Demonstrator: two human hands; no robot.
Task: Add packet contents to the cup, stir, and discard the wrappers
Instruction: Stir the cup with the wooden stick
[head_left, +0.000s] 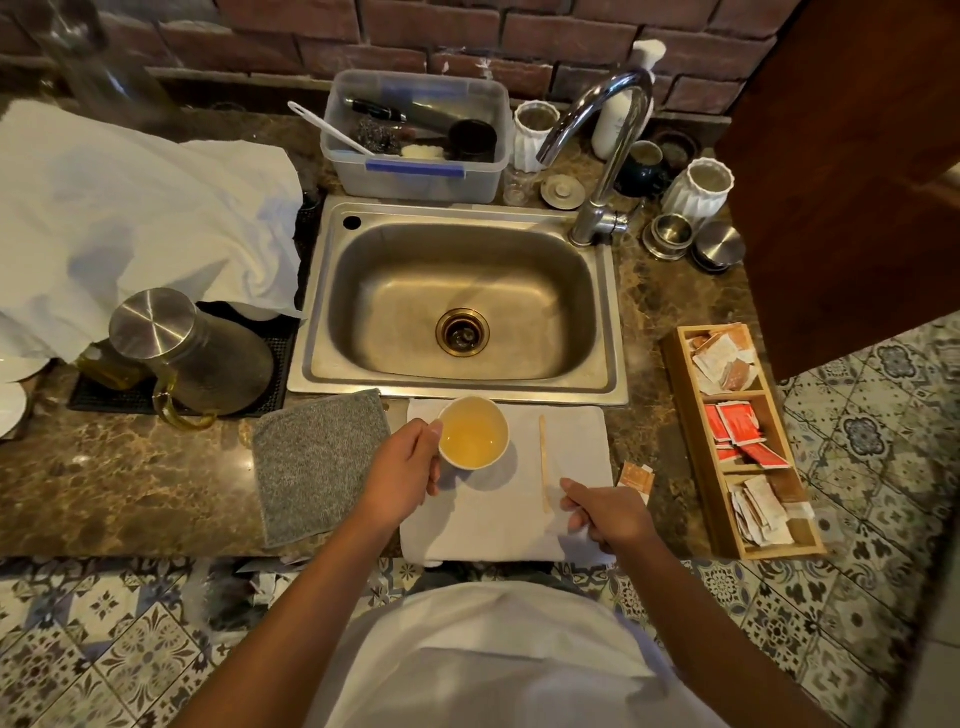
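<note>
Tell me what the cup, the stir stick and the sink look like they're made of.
Cup: likely glazed ceramic, white and glossy with a thick rim. Stir stick: probably bare wood, pale tan, matte, thin and flat. Sink: stainless steel by its look, brushed grey metal with soft reflections.

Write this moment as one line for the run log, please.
left hand: holds cup of yellow liquid | right hand: grips white wrapper | stir stick: lies on white cloth | orange packet: on counter
</note>
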